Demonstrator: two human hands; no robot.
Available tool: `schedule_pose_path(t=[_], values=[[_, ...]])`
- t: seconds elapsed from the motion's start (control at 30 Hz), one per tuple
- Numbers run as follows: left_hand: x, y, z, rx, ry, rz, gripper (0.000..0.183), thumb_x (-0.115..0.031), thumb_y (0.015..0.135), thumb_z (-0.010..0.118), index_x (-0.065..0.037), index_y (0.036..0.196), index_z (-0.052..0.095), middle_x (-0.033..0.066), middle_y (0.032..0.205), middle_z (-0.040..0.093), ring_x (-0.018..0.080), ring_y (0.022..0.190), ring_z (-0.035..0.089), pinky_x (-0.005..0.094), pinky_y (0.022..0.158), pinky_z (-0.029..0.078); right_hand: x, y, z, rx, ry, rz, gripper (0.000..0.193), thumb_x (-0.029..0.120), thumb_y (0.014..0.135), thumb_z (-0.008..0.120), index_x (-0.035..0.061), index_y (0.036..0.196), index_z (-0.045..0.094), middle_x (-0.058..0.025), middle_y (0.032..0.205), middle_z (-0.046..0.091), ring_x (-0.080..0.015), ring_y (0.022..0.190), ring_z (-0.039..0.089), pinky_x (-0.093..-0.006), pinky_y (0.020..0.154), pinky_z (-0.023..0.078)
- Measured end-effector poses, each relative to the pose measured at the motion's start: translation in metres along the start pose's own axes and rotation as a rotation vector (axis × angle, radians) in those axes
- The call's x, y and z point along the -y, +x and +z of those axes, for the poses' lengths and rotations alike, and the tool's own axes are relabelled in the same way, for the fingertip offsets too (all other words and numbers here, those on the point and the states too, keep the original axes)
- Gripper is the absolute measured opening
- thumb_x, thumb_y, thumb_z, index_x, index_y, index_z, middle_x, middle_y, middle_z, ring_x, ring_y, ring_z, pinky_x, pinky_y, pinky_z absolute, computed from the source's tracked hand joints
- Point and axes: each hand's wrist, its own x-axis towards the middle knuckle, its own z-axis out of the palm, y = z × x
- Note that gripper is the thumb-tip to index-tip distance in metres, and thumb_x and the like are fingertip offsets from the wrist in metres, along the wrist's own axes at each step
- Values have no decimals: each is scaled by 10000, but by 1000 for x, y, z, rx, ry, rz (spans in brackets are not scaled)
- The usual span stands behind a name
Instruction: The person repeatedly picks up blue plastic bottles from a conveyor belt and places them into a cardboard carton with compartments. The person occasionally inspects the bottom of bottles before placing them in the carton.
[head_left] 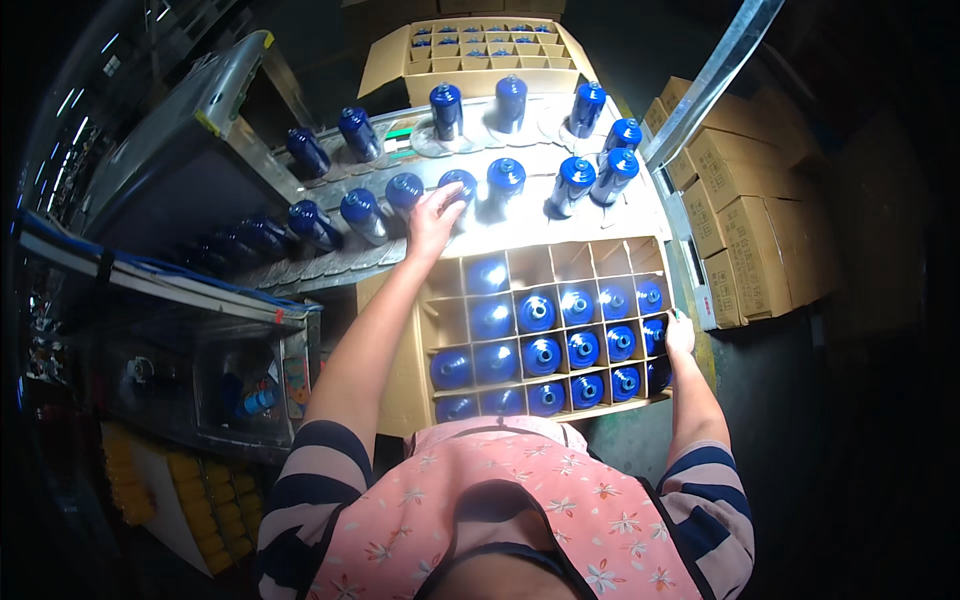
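Observation:
My left hand [433, 224] reaches over the conveyor with its fingers closed around the upper part of a blue glass bottle [458, 180]. Other blue bottles [506, 176] stand upright on both sides of it in a row. Close in front of my body is an open cardboard box [392, 340] with cardboard dividers [598, 262]. Blue bottles [543, 356] sit in many of its cells, their round tops facing up. At the box's right edge, my right hand [681, 334] is closed on the cardboard wall, its fingertips partly hidden beside a bottle.
Beyond the conveyor [535, 146] stands another open divided carton [490, 78] holding blue pieces. Stacked sealed cartons [745, 225] and a metal post [715, 80] are on the right. A grey machine housing [190, 130] covers the line at left. Yellow objects [205, 495] sit at lower left.

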Motion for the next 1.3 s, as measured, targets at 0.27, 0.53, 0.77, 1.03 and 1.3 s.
schedule_pose_path(t=[0.27, 0.53, 0.77, 1.03, 1.3], values=[[-19, 113, 150, 333, 695, 253, 385, -185, 763, 723, -127, 1140, 669, 119, 1066, 681, 286, 973, 644, 389, 869, 494, 21, -4, -12, -140, 3, -67, 378, 162, 882, 620, 170, 1256, 565, -54, 1145, 592, -264, 1109, 563, -409, 931, 465], [-8, 135, 188, 380, 577, 42, 342, -279, 780, 703, -188, 1109, 679, 97, 1057, 690, 293, 944, 657, 394, 814, 503, 18, 13, -17, -130, -3, -137, 400, 100, 873, 620, 155, 1261, 541, -43, 1169, 591, -274, 1112, 564, -409, 897, 475], [-30, 120, 250, 405, 387, 260, 282, -226, 760, 736, -173, 1033, 693, 57, 1011, 697, 267, 996, 640, 387, 851, 493, 6, 18, -26, -164, -45, -53, 388, 76, 886, 599, 130, 1266, 548, -80, 1176, 596, -321, 1095, 568, -435, 885, 460], [-65, 40, 242, 72, 13, 336, 296, -122, 819, 690, -91, 1110, 648, 63, 1147, 652, 248, 1085, 585, 375, 958, 453, -43, 58, -41, -182, -11, -288, 355, 122, 947, 531, 72, 1298, 543, -141, 1271, 583, -350, 1131, 564, -422, 937, 438], [8, -221, 88, -176, -101, -417, 256, -140, 884, 640, -56, 1126, 642, 112, 1048, 677, 206, 947, 632, 322, 841, 498, -56, 60, -47, -167, -23, -301, 347, 151, 952, 526, 68, 1287, 555, -146, 1254, 593, -354, 1118, 571, -424, 931, 442]])
